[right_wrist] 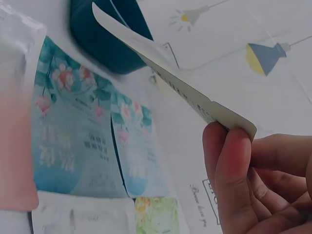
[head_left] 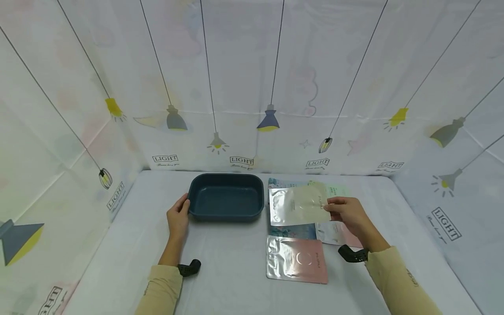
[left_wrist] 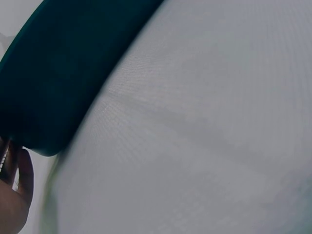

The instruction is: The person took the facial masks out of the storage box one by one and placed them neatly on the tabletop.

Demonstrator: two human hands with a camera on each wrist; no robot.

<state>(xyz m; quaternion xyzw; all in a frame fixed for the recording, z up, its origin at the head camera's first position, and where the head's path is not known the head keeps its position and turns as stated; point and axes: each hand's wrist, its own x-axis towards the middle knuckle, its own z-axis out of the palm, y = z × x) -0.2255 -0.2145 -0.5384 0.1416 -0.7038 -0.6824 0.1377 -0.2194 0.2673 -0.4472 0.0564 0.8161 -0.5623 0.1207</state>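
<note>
My right hand (head_left: 351, 214) pinches a silver and cream sheet-mask packet (head_left: 298, 204) by its right end. The packet is raised over other packets, and the right wrist view shows it nearly edge-on between thumb and fingers (right_wrist: 234, 156). At the left end of a dark teal rectangular dish (head_left: 226, 218), my left hand (head_left: 178, 218) grips the side near the rim. The dish looks bare inside. In the left wrist view its outer wall (left_wrist: 63, 73) fills the upper left, with part of the left hand (left_wrist: 17, 195) below it.
A silver and pink packet (head_left: 297, 260) lies nearest me. Blue floral packets (right_wrist: 80, 126), a green one (head_left: 339, 190) and a white and pink one (head_left: 334, 234) lie partly under the raised packet. A white cloth covers the table (head_left: 224, 271); a lamp-print curtain (head_left: 236, 78) stands behind.
</note>
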